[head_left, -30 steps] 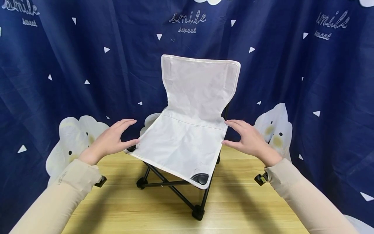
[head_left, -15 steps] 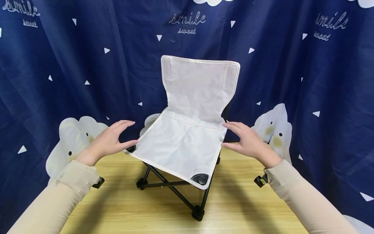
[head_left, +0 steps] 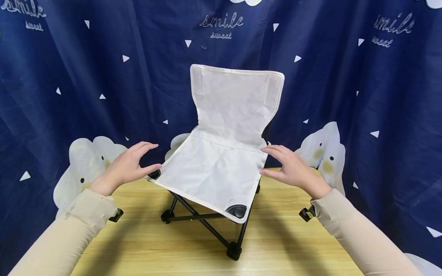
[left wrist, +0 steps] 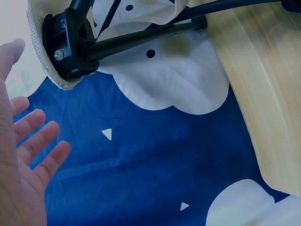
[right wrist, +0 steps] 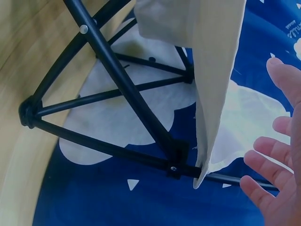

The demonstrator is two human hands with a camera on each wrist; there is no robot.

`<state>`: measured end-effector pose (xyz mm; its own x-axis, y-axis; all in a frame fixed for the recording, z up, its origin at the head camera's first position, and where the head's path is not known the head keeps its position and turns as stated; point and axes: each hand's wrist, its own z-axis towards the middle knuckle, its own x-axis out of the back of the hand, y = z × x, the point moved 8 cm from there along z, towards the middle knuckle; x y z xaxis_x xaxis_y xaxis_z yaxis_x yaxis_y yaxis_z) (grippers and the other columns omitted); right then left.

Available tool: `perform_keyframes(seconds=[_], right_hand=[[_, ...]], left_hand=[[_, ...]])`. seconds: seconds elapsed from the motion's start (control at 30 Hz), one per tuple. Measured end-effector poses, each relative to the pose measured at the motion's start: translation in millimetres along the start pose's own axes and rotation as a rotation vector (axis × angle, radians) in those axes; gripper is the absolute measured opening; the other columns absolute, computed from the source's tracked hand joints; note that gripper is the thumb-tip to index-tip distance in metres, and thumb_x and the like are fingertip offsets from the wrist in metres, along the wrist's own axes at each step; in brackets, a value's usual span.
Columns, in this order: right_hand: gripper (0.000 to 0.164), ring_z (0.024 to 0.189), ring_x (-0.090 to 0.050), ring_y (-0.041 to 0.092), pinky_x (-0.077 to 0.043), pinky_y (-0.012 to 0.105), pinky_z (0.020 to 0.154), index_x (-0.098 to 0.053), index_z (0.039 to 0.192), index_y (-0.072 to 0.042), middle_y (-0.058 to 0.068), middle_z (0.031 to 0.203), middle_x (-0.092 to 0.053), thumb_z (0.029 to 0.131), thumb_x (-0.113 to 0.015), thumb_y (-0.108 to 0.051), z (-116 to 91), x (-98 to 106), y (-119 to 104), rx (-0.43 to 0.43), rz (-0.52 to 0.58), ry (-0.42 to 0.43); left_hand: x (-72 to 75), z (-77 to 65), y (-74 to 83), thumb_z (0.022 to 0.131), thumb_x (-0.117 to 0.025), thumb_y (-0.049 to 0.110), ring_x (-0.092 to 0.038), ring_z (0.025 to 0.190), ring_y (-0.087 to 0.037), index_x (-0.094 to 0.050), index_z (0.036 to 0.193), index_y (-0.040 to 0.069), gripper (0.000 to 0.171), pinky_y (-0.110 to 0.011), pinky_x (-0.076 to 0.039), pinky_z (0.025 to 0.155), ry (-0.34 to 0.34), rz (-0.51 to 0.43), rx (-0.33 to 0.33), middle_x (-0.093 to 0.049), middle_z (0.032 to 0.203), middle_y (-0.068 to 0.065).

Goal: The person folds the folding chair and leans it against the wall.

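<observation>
A small folding chair point(head_left: 214, 168) with a white fabric seat and backrest stands unfolded on black crossed legs. Black patches cover the two front seat corners. My left hand point(head_left: 126, 166) hovers by the front left corner, fingers extended and thumb apart from them. In the left wrist view that hand point(left wrist: 28, 146) is beside the corner's black bracket point(left wrist: 70, 44), holding nothing. On the other side my right hand point(head_left: 293, 166) is held with relaxed fingers by the seat's right edge. The right wrist view shows that hand point(right wrist: 277, 160) apart from the fabric edge point(right wrist: 216, 84).
The chair stands on a wooden tabletop point(head_left: 165, 249). Behind it hangs a dark blue curtain point(head_left: 138, 96) with white clouds, triangles and lettering. Black camera mounts point(head_left: 307, 213) sit at both sleeve cuffs.
My right hand has drifted slightly left, toward the seat, and a little down. The left hand has shifted slightly left. The chair has not moved.
</observation>
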<state>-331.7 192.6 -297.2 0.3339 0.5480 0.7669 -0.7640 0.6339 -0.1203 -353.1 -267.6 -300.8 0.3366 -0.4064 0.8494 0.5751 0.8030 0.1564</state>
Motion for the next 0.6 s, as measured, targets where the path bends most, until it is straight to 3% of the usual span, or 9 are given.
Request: perform_keyframes(seconds=[0.6], right_hand=[[0.069, 0.115, -0.071, 0.036, -0.056, 0.053, 0.1, -0.071, 0.134, 0.001, 0.016, 0.126, -0.075, 0.074, -0.098, -0.021, 3.4, -1.5, -20.5, 0.127, 0.04, 0.043]], left_hand=[[8.7, -14.6, -1.0, 0.085, -0.091, 0.022, -0.07, 0.115, -0.037, -0.071, 0.131, 0.001, 0.054, -0.057, -0.059, 0.092, 0.13, 0.042, -0.107, -0.071, 0.129, -0.015]])
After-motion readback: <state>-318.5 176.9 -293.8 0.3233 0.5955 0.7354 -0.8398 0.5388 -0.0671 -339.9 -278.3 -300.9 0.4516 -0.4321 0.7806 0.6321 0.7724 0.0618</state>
